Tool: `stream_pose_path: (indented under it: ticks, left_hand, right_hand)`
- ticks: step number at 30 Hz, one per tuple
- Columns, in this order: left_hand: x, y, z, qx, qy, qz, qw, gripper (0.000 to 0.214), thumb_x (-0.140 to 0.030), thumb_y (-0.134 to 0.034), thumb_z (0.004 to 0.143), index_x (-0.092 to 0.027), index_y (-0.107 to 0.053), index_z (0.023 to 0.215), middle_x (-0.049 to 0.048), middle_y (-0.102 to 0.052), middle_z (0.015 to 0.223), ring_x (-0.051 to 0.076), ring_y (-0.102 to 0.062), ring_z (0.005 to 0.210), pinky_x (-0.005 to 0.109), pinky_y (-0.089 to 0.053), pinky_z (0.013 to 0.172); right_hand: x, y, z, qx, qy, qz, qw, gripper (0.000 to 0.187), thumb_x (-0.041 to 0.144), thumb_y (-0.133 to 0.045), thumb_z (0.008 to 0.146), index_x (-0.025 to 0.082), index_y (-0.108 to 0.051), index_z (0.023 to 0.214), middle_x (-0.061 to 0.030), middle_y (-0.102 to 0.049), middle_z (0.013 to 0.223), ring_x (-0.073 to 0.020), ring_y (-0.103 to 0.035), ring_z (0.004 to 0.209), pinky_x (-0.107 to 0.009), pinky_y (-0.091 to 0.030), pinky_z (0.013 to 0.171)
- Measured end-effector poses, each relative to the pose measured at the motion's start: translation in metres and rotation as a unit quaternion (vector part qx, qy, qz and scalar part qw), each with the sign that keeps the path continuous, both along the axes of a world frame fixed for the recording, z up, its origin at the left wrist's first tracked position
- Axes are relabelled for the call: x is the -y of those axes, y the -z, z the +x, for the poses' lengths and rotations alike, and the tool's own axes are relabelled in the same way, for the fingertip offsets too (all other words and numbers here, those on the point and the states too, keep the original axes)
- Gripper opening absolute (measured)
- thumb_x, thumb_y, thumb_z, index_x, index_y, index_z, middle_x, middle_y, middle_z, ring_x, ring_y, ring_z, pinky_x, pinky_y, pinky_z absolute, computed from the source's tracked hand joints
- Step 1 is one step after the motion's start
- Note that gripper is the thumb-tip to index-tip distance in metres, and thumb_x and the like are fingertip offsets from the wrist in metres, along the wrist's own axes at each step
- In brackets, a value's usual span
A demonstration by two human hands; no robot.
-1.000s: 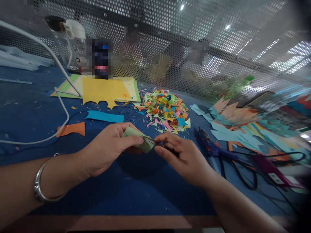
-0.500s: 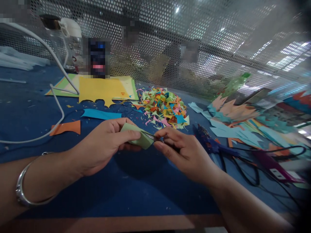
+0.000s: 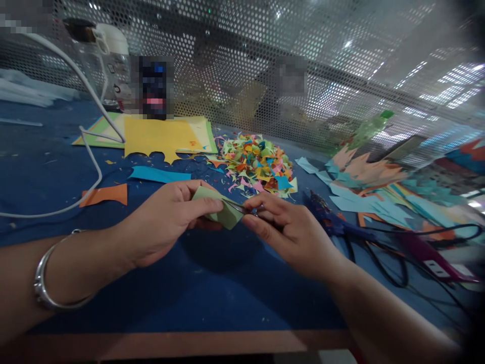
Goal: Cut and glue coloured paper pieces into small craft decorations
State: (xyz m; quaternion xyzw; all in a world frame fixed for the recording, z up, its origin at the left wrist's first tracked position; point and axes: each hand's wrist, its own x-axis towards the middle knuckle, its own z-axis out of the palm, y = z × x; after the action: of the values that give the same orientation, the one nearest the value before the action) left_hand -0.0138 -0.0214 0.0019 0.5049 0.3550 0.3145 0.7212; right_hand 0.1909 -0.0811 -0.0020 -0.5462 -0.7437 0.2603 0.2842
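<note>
Light green paper [image 3: 230,216] is pinched between the thumb and fingers of my left hand [image 3: 178,212], above the blue tabletop. My right hand [image 3: 282,222] is closed on a small pair of scissors [image 3: 237,206], whose thin metal blades point left and lie against the paper's upper edge. Most of the handles are hidden by my fingers. Beyond my left hand lie a blue paper strip [image 3: 161,175] and an orange paper piece [image 3: 108,195]. A heap of colourful paper scraps [image 3: 257,159] is just past both hands.
Yellow paper with a scalloped edge [image 3: 151,136] tops a stack of sheets. A white cable [image 3: 94,167] loops on the left, near a clear bottle [image 3: 117,76]. At right are a glue gun [image 3: 333,220], black cords, a purple power strip [image 3: 428,258] and cut papers [image 3: 371,207]. Perforated metal stands behind.
The whole view has shifted slightly. Both hands keep their hold on the green paper and the scissors, with almost no difference in their pose.
</note>
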Motion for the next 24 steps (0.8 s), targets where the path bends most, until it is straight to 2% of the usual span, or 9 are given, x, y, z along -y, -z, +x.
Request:
stream_pose_path:
  ticks: [6,16,24]
  left_hand:
    - [0.0007,0.0001,0.0000,-0.004,0.003,0.006,1.000,0.011,-0.026,-0.073,0.076,-0.017,-0.067,0.074,0.0039,-0.073,0.082,0.019,-0.067,0.083,0.031,-0.053,0.075]
    - [-0.0001,0.0020,0.0012,0.006,-0.006,-0.001,1.000,0.012,-0.023,-0.074,0.073,-0.015,-0.065,0.071,0.0027,-0.071,0.076,0.018,-0.066,0.080,0.030,-0.052,0.075]
    - [0.0006,0.0025,0.0006,0.009,-0.013,-0.003,1.000,0.013,-0.022,-0.074,0.074,-0.014,-0.063,0.073,0.0017,-0.068,0.076,0.016,-0.064,0.078,0.031,-0.052,0.076]
  right_hand:
    - [0.0003,0.0006,0.0000,-0.019,-0.002,-0.001,1.000,0.023,0.044,-0.050,0.097,0.022,-0.056,0.098,0.0063,-0.045,0.060,-0.0098,-0.036,0.052,-0.025,-0.028,0.049]
    - [-0.0006,0.0022,-0.0004,-0.005,0.004,0.003,1.000,0.023,0.044,-0.051,0.097,0.021,-0.056,0.098,0.0068,-0.042,0.058,-0.0095,-0.034,0.051,-0.025,-0.027,0.048]
    - [0.0004,0.0026,-0.0010,0.001,0.009,0.004,1.000,0.024,0.046,-0.050,0.096,0.023,-0.057,0.097,0.0049,-0.046,0.058,-0.0111,-0.039,0.051,-0.026,-0.029,0.048]
